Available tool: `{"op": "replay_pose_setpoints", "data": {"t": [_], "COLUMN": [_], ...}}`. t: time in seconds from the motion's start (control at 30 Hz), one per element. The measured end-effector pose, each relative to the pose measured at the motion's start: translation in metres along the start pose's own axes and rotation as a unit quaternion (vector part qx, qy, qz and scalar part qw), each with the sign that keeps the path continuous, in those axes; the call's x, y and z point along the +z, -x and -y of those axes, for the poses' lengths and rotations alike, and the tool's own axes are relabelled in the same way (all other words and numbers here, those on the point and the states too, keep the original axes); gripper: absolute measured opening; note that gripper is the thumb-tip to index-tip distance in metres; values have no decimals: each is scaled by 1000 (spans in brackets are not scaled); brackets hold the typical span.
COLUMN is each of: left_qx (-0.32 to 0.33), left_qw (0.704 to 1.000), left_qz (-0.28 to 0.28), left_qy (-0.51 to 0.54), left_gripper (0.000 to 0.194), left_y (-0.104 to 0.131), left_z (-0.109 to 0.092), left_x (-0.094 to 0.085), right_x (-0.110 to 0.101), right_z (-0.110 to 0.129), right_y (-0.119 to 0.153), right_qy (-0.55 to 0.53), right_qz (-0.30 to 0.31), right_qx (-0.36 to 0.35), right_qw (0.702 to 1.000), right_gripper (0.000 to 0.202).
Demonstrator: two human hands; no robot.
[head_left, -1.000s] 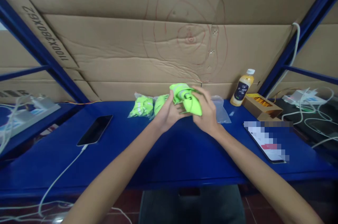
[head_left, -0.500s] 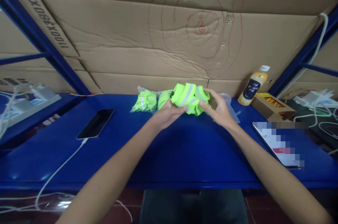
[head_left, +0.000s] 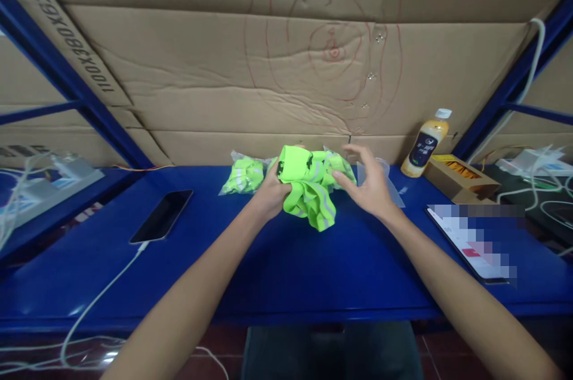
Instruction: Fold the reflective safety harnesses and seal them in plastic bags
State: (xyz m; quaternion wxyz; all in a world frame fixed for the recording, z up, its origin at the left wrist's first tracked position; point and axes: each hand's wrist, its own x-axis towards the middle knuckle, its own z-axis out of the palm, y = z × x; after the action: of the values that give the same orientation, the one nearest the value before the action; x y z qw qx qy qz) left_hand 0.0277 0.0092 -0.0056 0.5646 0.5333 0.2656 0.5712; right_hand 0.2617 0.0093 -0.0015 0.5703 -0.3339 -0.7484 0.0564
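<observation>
**Here, two bare hands open up a bundled neon vest above a blue bench**

We look down from a head camera at our own two forearms reaching over a blue metal workbench [head_left: 286,272]. Our left hand [head_left: 267,192] has its fingers closed on the upper left of a fluorescent yellow-green safety vest [head_left: 308,192] with grey reflective stripes; the bundle hangs from that grip, its loose lower end drooping toward the bench top. Our right hand [head_left: 371,189] is beside the vest's right edge, fingers spread apart, the fingertips at or just touching the fabric but gripping nothing.

In our judgement, handling this well means keeping the left-hand pinch firm on one edge while the right finds a clear hem or stripe, not a thick fold, so the slack cloth opens without tangling.

Behind the vest, against the cardboard wall [head_left: 268,87], lie bagged vests [head_left: 244,176] of the same colour to the left and an empty clear plastic bag [head_left: 385,180] just behind the right hand.

For room to move: the bench in front of the hands is bare blue surface up to its near edge. To the left lies a dark phone [head_left: 162,224] on a white charging cable [head_left: 102,296], well apart from the hands. To the right stand a yellow drink bottle [head_left: 425,144], an open brown carton [head_left: 461,180], and a second phone [head_left: 474,240] near the right forearm, which narrows that side.
</observation>
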Motion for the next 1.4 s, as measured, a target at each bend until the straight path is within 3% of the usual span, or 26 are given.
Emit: {"op": "replay_pose_setpoints", "data": {"t": [0.1, 0.27, 0.33, 0.43, 0.53, 0.63, 0.7, 0.77, 0.87, 0.93, 1.0, 1.07, 1.17, 1.27, 1.4], "left_qx": [-25, 8, 34, 95, 240, 328, 332, 314, 259, 220, 184, 132, 28, -56, -76], "left_qw": [999, 995, 993, 980, 907, 820, 801, 808, 847, 877, 914, 958, 996, 997, 996], "left_qz": [34, 71, 42, -58, -114, -25, 37, 57, 7, -41, -47, -19, -1, -45, -56], "left_qy": [-6, -65, -102, -164, -327, -468, -497, -494, -464, -426, -358, -252, -90, -18, -2], "left_gripper": [88, 78, 76, 63, 62, 68, 55, 46, 35, 31, 30, 32, 41, 45, 43], "left_y": [7, 5, 0, -3, 1, 6, 8, 8, 7, 7, 7, 7, 5, 5, 5], "left_z": [1, 7, 10, 11, 6, -1, -4, -5, -6, -8, -10, -10, -7, -5, -5], "left_x": [8, 10, 5, -2, -1, 5, 5, 4, 2, 3, 6, 10, 14, 16, 16], "right_x": [10, 18, 14, 7, 6, 9, 11, 12, 9, 6, 5, 7, 14, 18, 18], "right_z": [-12, -18, -13, -2, 4, 7, 8, 9, 12, 14, 16, 18, 19, 22, 24], "right_y": [3, 2, -2, -7, -10, -8, -7, -5, -3, -2, -1, 0, 0, -1, -2], "right_qy": [-71, -223, -252, -238, -277, -344, -350, -306, -183, -128, -88, -64, -153, -262, -247], "right_qz": [87, 39, 12, -64, -127, -88, -28, 4, -8, 1, 17, 12, 0, 0, -42], "right_qx": [53, 169, 189, 185, 222, 304, 328, 298, 171, 90, 51, 59, 132, 197, 236], "right_qw": [992, 959, 949, 951, 926, 884, 877, 904, 968, 988, 995, 996, 979, 945, 939], "right_gripper": [61, 63, 59, 51, 49, 52, 54, 53, 51, 56, 73, 78, 51, 45, 50]}}
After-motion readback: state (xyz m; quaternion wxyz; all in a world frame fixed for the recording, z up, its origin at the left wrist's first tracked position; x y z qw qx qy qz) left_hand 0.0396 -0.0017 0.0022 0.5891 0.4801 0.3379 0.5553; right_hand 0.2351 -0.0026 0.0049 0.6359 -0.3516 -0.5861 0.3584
